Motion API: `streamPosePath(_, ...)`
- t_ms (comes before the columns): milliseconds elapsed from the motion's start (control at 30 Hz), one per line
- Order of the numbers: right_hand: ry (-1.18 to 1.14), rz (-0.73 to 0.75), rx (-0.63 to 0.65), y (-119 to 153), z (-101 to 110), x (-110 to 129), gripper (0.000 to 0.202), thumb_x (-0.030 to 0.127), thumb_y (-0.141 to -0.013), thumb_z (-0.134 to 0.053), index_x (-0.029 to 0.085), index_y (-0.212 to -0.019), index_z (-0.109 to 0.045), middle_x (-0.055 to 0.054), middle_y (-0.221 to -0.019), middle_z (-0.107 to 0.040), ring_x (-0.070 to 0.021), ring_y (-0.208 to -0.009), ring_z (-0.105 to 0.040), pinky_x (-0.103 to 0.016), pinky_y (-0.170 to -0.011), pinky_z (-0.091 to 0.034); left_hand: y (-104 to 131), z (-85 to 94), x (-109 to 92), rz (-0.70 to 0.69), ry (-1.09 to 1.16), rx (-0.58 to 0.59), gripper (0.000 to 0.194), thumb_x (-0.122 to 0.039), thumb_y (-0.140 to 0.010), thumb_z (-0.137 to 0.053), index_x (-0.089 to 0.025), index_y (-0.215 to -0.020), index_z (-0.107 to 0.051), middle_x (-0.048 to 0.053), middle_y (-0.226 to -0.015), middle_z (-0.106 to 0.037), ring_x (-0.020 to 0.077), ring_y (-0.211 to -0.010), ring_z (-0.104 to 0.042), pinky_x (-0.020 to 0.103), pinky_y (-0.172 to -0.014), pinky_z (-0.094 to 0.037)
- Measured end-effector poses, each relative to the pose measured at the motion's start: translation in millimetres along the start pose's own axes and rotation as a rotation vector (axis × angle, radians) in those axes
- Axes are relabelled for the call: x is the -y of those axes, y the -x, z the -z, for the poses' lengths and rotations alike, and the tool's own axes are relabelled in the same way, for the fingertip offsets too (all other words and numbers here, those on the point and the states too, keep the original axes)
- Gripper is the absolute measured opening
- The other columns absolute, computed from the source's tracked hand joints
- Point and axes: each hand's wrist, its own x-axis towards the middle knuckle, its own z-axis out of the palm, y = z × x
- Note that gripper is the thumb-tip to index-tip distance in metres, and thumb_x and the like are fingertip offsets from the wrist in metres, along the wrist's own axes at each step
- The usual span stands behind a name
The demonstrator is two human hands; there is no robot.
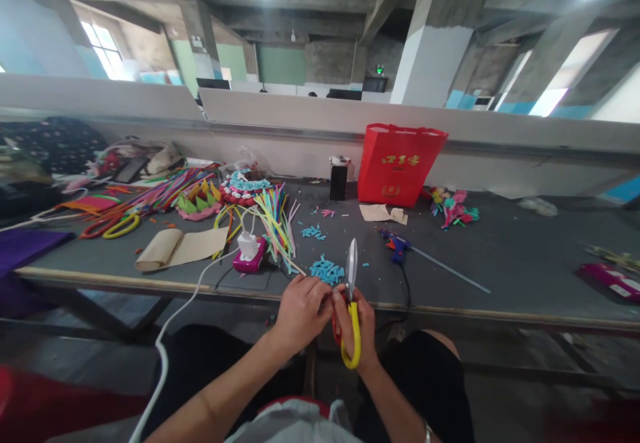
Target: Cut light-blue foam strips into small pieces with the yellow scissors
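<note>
My right hand (361, 326) is wrapped round the handles of a pair of scissors (352, 270) with one yellow and one red grip. The blades point up and away and look closed. Beside it, my left hand (304, 306) has its fingers pinched together near the right fingertips; what lies between them is too small to make out. Just beyond my hands, a pile of short blue pieces (327, 270) lies near the table's front edge, with a smaller group of blue pieces (313, 232) behind it.
A blue glue gun (399, 246) with a glue stick and cable lies right. Behind stand a red bag (400, 166) and a black box (339, 180). Leftward are coloured stems (277, 220), a pink power socket (250, 256), a white cable and a brown paper roll (180, 250).
</note>
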Motion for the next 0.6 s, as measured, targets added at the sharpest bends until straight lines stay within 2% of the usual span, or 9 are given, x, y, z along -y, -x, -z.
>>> streamPosePath(133, 0.025, 0.022, 0.051, 1.3, 2.7, -0.3, 0.027, 0.045, -0.092, -0.050, 0.019, -0.088, -0.058, 0.009, -0.045, -0.045, -0.0092, -0.036, -0.044, -0.020, -0.041, -0.039, 9.5, 0.3, -0.6, -0.048, -0.141, 0.073, 0.014, -0.015, -0.083, -0.054, -0.022, -0.074, -0.062, 0.005, -0.067, -0.060, 0.0204, -0.066, -0.053, 0.033, -0.068, -0.033)
streamPosePath(233, 0.037, 0.035, 0.092, 2.4, 4.2, 0.2, 0.028, 0.044, -0.091, -0.050, 0.019, -0.087, -0.060, 0.009, -0.044, -0.047, -0.0100, -0.039, -0.047, -0.020, -0.045, -0.042, 14.6, 1.1, -4.3, 0.023, -0.103, 0.058, 0.013, -0.014, -0.080, -0.056, -0.022, -0.073, -0.063, 0.004, -0.067, -0.060, 0.0201, -0.066, -0.053, 0.033, -0.069, -0.033)
streamPosePath(367, 0.009, 0.045, 0.144, 6.0, 0.2, 2.0, 0.028, 0.044, -0.091, -0.050, 0.019, -0.086, -0.060, 0.008, -0.045, -0.048, -0.0101, -0.041, -0.049, -0.021, -0.048, -0.044, 20.1, 5.5, -8.4, 0.265, 0.123, -0.022, 0.010, -0.015, -0.074, -0.061, -0.021, -0.066, -0.062, 0.001, -0.062, -0.059, 0.0164, -0.059, -0.051, 0.029, -0.062, -0.034)
streamPosePath(500, -0.060, 0.025, 0.190, 9.4, -5.8, 1.2, 0.028, 0.046, -0.092, -0.049, 0.019, -0.087, -0.057, 0.009, -0.046, -0.045, -0.0088, -0.037, -0.046, -0.019, -0.041, -0.040, 24.3, 12.4, -5.0, 0.557, 0.422, 0.021, 0.008, -0.019, -0.072, -0.061, -0.019, -0.064, -0.061, -0.001, -0.058, -0.057, 0.0132, -0.054, -0.049, 0.024, -0.054, -0.035)
streamPosePath(600, -0.111, -0.005, 0.202, 9.3, -6.0, -2.6, 0.028, 0.046, -0.092, -0.050, 0.019, -0.092, -0.056, 0.010, -0.047, -0.044, -0.0079, -0.037, -0.044, -0.018, -0.039, -0.039, 24.7, 16.0, -1.6, 0.724, 0.687, 0.042, 0.010, -0.024, -0.070, -0.065, -0.017, -0.065, -0.061, -0.002, -0.058, -0.055, 0.0113, -0.053, -0.047, 0.022, -0.052, -0.036)
